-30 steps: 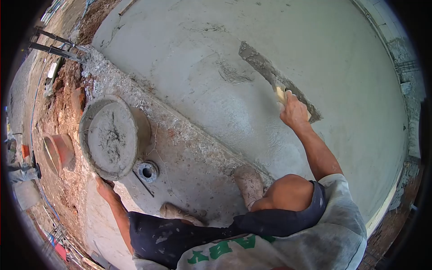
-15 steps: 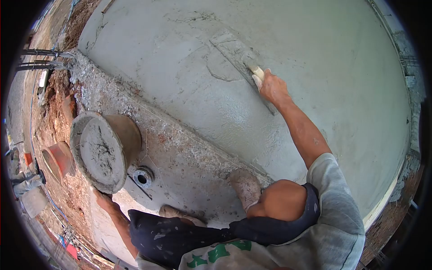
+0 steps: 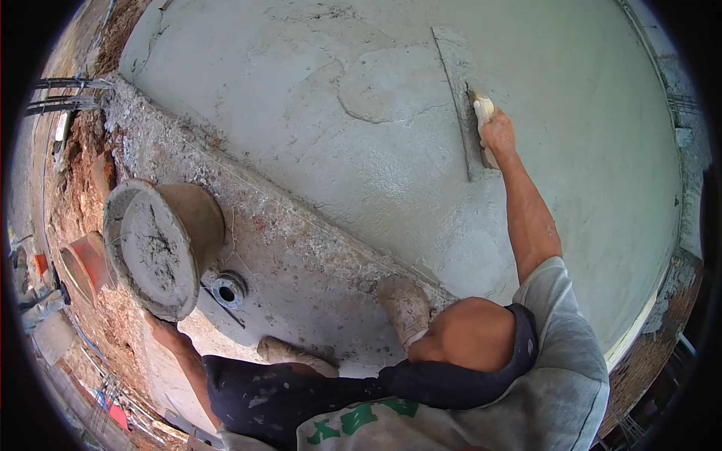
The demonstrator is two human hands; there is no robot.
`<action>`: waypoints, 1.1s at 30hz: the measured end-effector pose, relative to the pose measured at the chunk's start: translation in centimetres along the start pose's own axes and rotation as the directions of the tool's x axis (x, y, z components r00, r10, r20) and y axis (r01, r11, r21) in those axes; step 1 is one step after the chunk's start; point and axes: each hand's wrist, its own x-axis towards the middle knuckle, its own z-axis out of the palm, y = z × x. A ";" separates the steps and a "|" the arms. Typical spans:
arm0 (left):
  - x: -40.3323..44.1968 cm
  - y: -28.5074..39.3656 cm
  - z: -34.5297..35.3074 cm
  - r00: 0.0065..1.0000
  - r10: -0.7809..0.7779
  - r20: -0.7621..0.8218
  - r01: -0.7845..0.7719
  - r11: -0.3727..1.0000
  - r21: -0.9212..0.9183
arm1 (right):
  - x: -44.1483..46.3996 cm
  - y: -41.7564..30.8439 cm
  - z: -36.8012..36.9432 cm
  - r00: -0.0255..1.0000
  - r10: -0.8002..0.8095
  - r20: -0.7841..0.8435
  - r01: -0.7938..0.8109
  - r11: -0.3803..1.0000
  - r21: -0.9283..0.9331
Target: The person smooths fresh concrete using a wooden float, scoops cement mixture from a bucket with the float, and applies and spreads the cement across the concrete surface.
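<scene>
Dark bars (image 3: 69, 84) jut out beside the left end of the slab's near edge. Below them, on reddish soil, is an orange bucket (image 3: 99, 259), well apart from the slab. Next comes the large bucket (image 3: 200, 218), on the ground outside the near edge, with grey mortar (image 3: 159, 244) inside. The person's left hand (image 3: 171, 332) is at the lower part of its rim; its fingers are mostly hidden there, so I cannot tell whether they grip or only touch. Just right of this bucket lie a grey roll (image 3: 239, 286) and, beside it, a thin dark rod (image 3: 229, 314). Farther right are the mortar-stained left foot (image 3: 297, 355), on the ground, and the right foot (image 3: 402, 308), close by the near edge.

Across that edge spreads the smooth, wet slab (image 3: 594, 158). The trowel (image 3: 465, 135) rests on it, well in from the near edge, its long blade smeared with mortar and pointing away from the person. A curved ridge marks the surface left of the blade. The right hand (image 3: 499, 132) has its fingers closed around the trowel's pale handle (image 3: 483, 109). A wall (image 3: 683, 137) runs along the slab's right edge.
</scene>
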 end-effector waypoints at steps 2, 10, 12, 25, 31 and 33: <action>-0.1 -0.1 -0.6 1.000 -0.017 0.001 0.017 0.998 0.054 | 0.8 1.7 2.3 0.993 0.011 0.118 -0.036 0.975 0.219; 0.1 1.1 0.9 0.989 -0.106 -0.106 0.100 0.993 -0.060 | -6.1 -11.7 3.1 0.882 -0.200 0.427 0.022 0.922 0.387; 0.4 0.1 0.6 0.985 -0.119 -0.126 0.108 0.990 -0.088 | -7.3 -13.4 5.1 0.861 -0.325 0.392 0.211 0.928 0.307; 0.5 3.8 2.6 0.901 -0.307 -0.307 0.287 0.952 -0.110 | -14.2 -18.4 3.4 0.680 -0.576 0.454 0.608 0.788 0.090; 0.4 1.2 0.1 0.984 -0.133 -0.118 0.162 0.946 0.280 | -5.4 -17.4 1.5 0.897 -0.324 0.301 0.358 0.931 -0.067; 0.6 2.0 1.1 0.947 -0.236 -0.220 0.243 0.970 0.004 | -1.6 -15.2 0.7 0.941 -0.234 0.244 0.268 0.956 -0.118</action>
